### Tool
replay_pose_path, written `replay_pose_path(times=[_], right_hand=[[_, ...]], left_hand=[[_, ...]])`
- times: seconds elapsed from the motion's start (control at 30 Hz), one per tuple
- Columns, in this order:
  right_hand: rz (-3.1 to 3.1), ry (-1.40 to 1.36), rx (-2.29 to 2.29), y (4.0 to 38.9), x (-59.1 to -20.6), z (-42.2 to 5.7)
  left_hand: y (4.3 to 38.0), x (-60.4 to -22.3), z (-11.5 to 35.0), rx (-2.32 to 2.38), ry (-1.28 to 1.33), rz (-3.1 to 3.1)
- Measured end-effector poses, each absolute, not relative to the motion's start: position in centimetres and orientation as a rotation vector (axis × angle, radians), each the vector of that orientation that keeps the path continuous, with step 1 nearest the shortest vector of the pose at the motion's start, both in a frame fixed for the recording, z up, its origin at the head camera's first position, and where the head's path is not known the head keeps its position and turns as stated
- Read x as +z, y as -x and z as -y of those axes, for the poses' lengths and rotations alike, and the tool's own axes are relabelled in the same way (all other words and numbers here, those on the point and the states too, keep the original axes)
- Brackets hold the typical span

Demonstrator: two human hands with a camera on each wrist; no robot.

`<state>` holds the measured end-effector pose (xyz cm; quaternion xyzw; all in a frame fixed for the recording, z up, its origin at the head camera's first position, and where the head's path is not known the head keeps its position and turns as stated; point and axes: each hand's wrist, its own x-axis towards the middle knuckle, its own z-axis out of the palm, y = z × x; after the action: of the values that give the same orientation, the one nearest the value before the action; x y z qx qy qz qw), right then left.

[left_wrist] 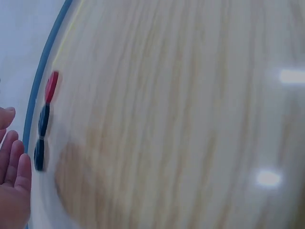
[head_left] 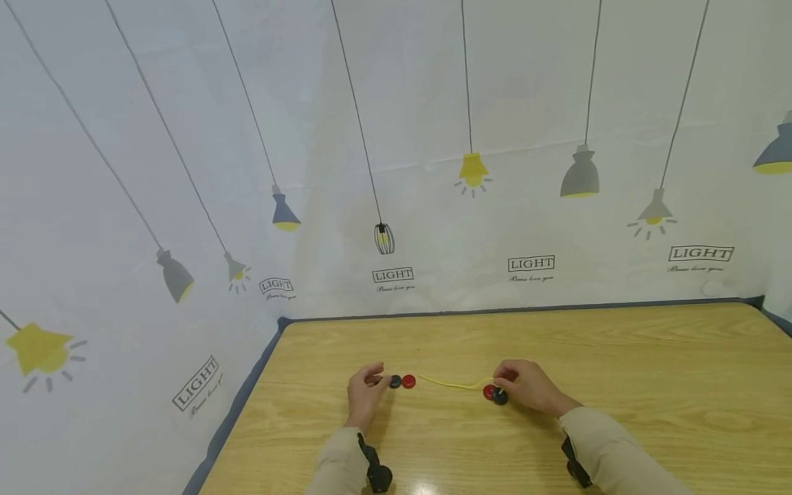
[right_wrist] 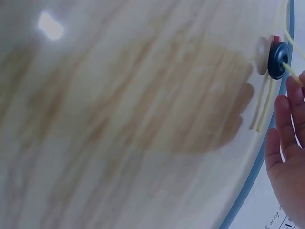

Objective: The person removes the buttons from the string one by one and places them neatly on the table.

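On the table [head_left: 643,385], discs [head_left: 409,381] lie left of the cord [head_left: 458,386], more discs [head_left: 500,399] right; the backdrop [head_left: 433,206] behind.

Lamp-printed sheeting [head_left: 421,103] beside a wood-grain table [head_left: 668,371] suggests a booth.

Yel cord [head_left: 454,386] thru dk disc [right_wrist: 277,61], red discs [head_left: 409,381]

Shows a glossy wood-grain tabletop [head_left: 650,399] with blue edging [head_left: 218,438]. Carries, toward the left, two dark round beads [head_left: 395,381] and a red bead [head_left: 409,381] in a row; farther right, a yellow cord [head_left: 458,386]. Carries, or has just above it (cannot tell which), another red bead [head_left: 487,392] beside a cord-threaded dark bead [head_left: 500,397].
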<state>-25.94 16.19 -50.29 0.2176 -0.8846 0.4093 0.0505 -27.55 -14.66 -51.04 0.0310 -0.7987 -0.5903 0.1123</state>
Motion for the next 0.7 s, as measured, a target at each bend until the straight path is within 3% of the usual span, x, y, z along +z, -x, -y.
replay_pose_path(times=[0.3, 0.7], right_hand=[[2.713, -0.696, 1.256, 26.0, -50.0, -16.1], [2.717, -0.728, 1.233, 25.7, -49.2, -15.4]], left_hand=[[27.5, -50.9, 11.7, -1.635, 0.238, 2.417], [26.6, -50.8, 6.3, -1.706, 0.396, 2.500]])
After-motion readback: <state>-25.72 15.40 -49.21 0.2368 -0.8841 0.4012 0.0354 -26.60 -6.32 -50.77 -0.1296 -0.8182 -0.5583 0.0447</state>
